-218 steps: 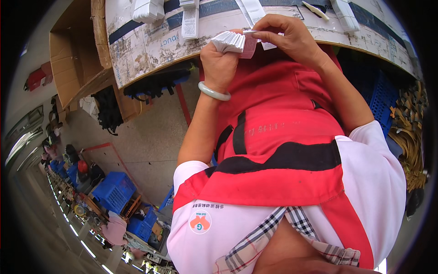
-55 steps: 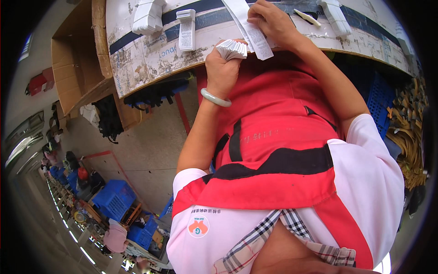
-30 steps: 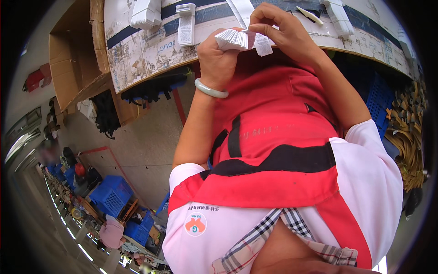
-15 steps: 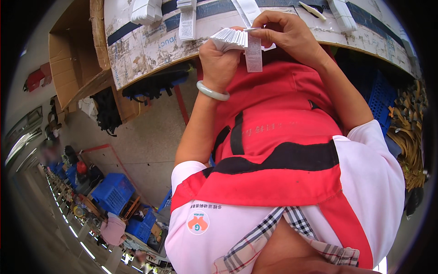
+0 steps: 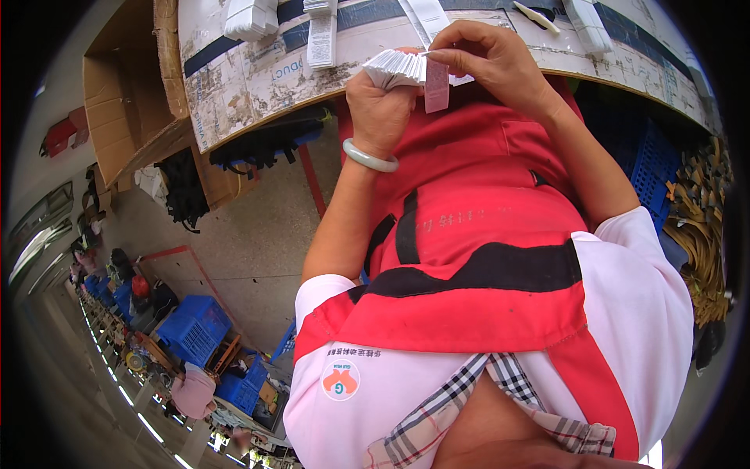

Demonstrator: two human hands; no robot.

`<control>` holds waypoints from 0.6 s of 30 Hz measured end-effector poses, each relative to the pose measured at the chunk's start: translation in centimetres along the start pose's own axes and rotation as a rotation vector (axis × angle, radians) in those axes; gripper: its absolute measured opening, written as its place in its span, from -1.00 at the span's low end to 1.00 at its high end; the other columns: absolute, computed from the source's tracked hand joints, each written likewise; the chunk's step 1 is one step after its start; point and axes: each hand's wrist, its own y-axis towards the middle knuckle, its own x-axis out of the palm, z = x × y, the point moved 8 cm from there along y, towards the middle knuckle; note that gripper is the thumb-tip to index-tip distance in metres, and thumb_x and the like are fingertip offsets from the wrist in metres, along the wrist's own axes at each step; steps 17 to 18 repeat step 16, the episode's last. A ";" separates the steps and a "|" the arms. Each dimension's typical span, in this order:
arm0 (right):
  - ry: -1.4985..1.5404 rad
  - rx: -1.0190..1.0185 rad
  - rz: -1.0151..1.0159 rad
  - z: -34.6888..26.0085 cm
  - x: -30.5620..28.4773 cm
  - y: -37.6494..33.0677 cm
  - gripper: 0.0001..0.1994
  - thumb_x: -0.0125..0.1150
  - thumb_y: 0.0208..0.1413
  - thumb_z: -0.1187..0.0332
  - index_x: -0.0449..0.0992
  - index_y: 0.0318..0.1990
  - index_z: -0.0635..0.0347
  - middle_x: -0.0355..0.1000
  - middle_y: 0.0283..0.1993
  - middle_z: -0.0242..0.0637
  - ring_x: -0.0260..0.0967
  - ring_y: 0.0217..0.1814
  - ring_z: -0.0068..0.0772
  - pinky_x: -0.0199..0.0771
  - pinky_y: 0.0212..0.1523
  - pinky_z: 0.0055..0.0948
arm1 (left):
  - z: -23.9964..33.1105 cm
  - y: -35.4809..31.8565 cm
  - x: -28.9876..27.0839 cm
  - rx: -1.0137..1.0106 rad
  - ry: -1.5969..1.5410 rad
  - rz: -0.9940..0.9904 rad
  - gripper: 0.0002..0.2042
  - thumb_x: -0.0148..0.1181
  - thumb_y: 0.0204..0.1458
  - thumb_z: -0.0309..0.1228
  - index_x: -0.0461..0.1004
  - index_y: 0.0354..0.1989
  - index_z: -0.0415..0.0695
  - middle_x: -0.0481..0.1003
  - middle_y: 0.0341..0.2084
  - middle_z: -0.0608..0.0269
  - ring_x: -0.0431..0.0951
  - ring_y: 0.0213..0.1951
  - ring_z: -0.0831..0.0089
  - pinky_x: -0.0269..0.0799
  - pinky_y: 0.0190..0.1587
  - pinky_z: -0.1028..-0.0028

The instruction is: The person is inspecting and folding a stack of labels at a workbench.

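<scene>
My left hand (image 5: pixel 380 116) is closed around a thick bundle of white folded labels (image 5: pixel 395 69), whose edges fan out at the top. Beside the bundle, my right hand (image 5: pixel 494 64) pinches the upper end of a single printed label (image 5: pixel 437 87) between thumb and finger. This label hangs down in front of the red apron (image 5: pixel 469 156), and the red shows faintly through it. Both hands are just over the near edge of the worktable (image 5: pixel 234 105). Another white label strip (image 5: pixel 426 17) lies on the table behind them.
More label stacks lie on the table: a thick one (image 5: pixel 251 19) at left, a narrow one (image 5: pixel 321 39) and one at right (image 5: pixel 587 27). A white-handled tool (image 5: pixel 537 17) lies near the last. An open cardboard box (image 5: pixel 129 94) stands left, a blue crate (image 5: pixel 650 168) below right.
The hanging label has risen slightly and now looks thinner and more see-through. My left hand has shifted a little to the right with the bundle.
</scene>
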 end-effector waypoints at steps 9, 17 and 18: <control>-0.029 0.103 -0.080 -0.2 -0.3 0.1 -0.83 0.19 0.20 0.38 0.53 -0.13 0.27 0.46 -0.28 -0.46 0.38 -0.22 -0.68 0.43 -0.14 -0.65 | 0.1 -0.3 0.1 -0.034 -0.006 0.018 -0.79 0.11 -0.01 -0.64 0.57 -0.19 -0.26 0.50 -0.59 0.38 0.42 -0.58 0.70 0.30 -0.55 0.66; 0.084 0.194 -0.133 2.3 0.3 -0.4 -0.76 0.23 0.18 0.36 0.51 -0.04 0.25 0.46 -0.20 -0.41 0.38 -0.13 -0.66 0.41 -0.05 -0.63 | -0.3 -0.3 0.2 0.025 0.011 -0.039 -0.79 0.08 0.08 -0.63 0.55 -0.12 -0.28 0.55 -0.54 0.21 0.47 -0.57 0.57 0.34 -0.55 0.63; 0.084 0.194 -0.133 2.3 0.3 -0.4 -0.76 0.23 0.18 0.36 0.51 -0.04 0.25 0.46 -0.20 -0.41 0.38 -0.13 -0.66 0.41 -0.05 -0.63 | -0.3 -0.3 0.2 0.025 0.011 -0.039 -0.79 0.08 0.08 -0.63 0.55 -0.12 -0.28 0.55 -0.54 0.21 0.47 -0.57 0.57 0.34 -0.55 0.63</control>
